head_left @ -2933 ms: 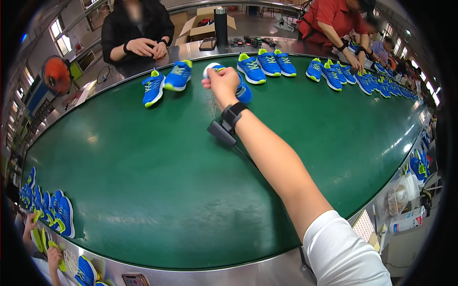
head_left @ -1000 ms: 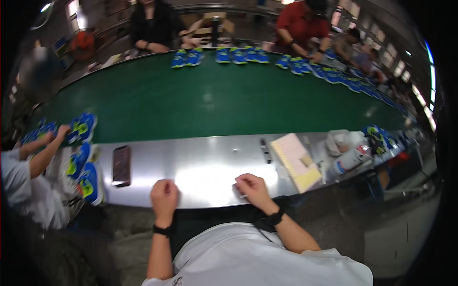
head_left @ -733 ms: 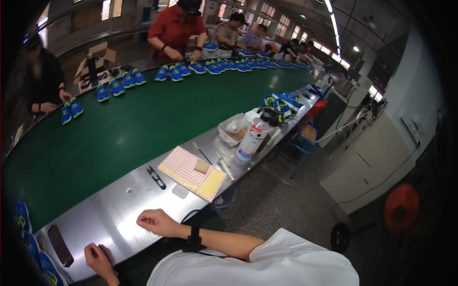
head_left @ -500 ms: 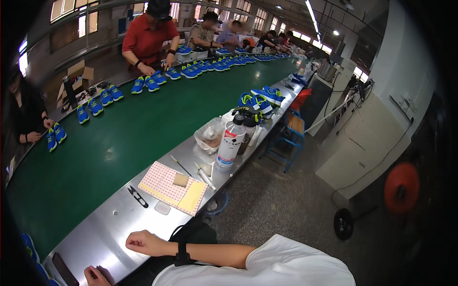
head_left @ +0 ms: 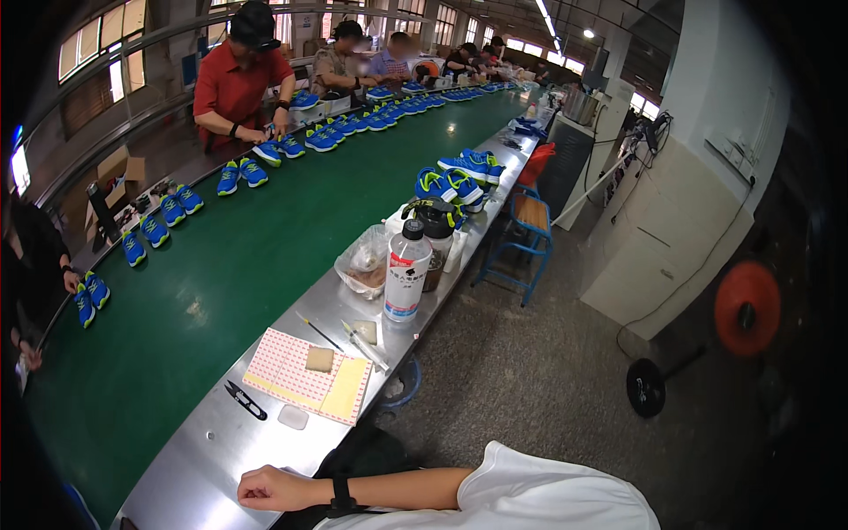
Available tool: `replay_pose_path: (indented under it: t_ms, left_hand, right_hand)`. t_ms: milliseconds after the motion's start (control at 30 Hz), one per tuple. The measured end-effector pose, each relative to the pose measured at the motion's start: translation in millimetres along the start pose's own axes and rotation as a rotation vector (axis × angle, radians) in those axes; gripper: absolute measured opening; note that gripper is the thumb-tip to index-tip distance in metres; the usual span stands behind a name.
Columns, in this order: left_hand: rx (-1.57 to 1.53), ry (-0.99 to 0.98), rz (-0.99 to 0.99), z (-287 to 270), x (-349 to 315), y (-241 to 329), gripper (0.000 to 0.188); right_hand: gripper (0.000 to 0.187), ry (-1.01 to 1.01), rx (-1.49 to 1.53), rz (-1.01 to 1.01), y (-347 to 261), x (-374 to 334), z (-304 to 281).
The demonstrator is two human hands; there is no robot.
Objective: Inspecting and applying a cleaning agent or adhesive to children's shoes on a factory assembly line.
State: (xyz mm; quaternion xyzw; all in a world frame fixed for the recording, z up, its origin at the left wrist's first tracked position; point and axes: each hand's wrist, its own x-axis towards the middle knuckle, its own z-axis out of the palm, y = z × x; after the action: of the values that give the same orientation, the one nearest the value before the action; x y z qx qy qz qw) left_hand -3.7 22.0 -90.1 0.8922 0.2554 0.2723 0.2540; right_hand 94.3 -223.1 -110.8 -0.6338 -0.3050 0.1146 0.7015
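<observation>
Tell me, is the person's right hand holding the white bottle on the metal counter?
No, the right hand rests closed on the metal counter near the person, far from the white bottle.

At the lower centre of the frame, the person wears a white short-sleeved shirt. A black wristband encircles the one forearm in view, just behind the bare hand.

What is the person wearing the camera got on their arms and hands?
Only one arm shows, along the lower edge. The hand is bare, with no glove, and a dark band, like a watch strap, circles the wrist. The forearm is uncovered up to a short white sleeve. Which arm it is cannot be told here.
</observation>
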Motion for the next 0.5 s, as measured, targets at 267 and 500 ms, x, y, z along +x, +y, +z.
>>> replay_pose_path:
  t_ms: [267, 500]
  left_hand:
    - [-0.024, 0.005, 0.041, -1.0, 0.8, -2.5, 0.033]
    - [0.006, 0.014, 0.090, -4.5, -0.2, -7.5, 0.033]
  right_hand:
    - [0.013, 0.048, -0.060, -0.010, 2.4, -1.9, 3.0]
    - [0.015, 0.040, -0.097, -0.042, 5.0, -0.8, 8.2]
